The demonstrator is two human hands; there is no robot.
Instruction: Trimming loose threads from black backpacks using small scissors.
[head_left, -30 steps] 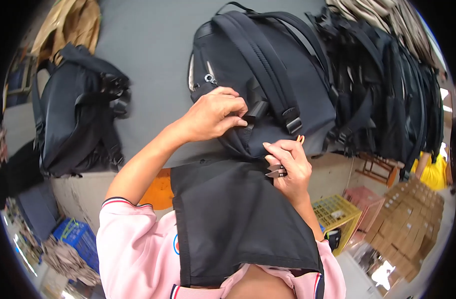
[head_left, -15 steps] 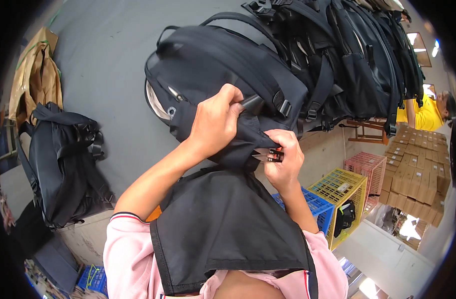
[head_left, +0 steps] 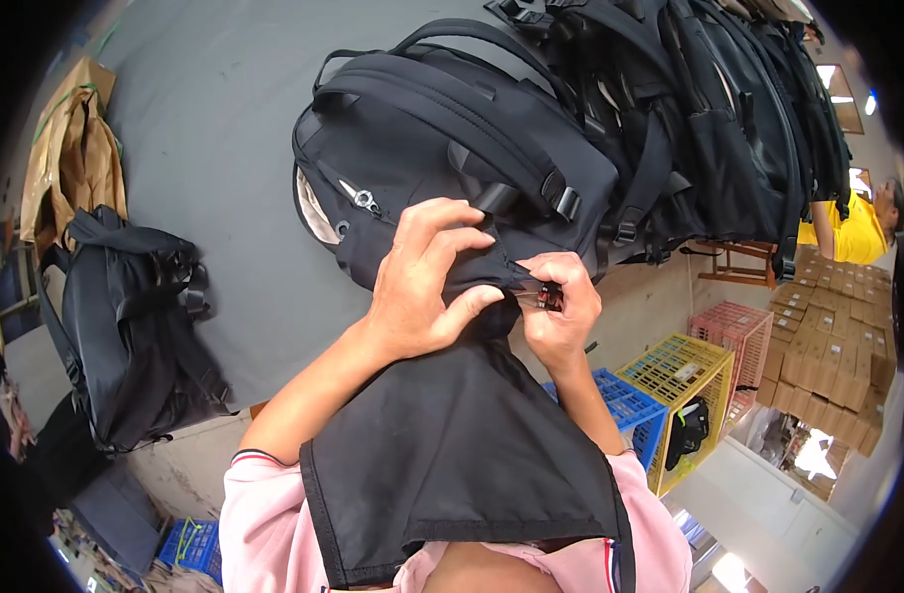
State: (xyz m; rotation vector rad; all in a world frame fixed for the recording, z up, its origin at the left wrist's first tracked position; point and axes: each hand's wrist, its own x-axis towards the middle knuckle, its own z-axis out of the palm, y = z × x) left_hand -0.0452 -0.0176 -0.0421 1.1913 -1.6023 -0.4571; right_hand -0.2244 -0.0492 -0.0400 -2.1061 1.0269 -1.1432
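A black backpack [head_left: 452,128] lies on the grey table in front of me, its strap and carry handle toward the far side. My left hand [head_left: 427,277] rests against the backpack's near side, fingers spread and thumb held apart from them. Close by on the right, my right hand [head_left: 562,304] is closed around small thread snips [head_left: 548,296], with the blade pointing left toward the bag's near edge. That hand's thumb and forefinger also touch the black fabric there. A light lining shows at an opening on the bag's left, beside a zip pull [head_left: 364,199].
More black backpacks [head_left: 719,148] stand in a row at the right. Another backpack [head_left: 145,326] and brown paper [head_left: 74,163] lie at the left. Beyond the table edge are a yellow crate [head_left: 684,371], a blue crate [head_left: 630,405], stacked cartons [head_left: 817,336] and a person in yellow [head_left: 852,232].
My left hand has let go of the black strap piece, moved slightly nearer me and spread its fingers. The snips have turned within my right hand. The strap piece now lies on the bag.
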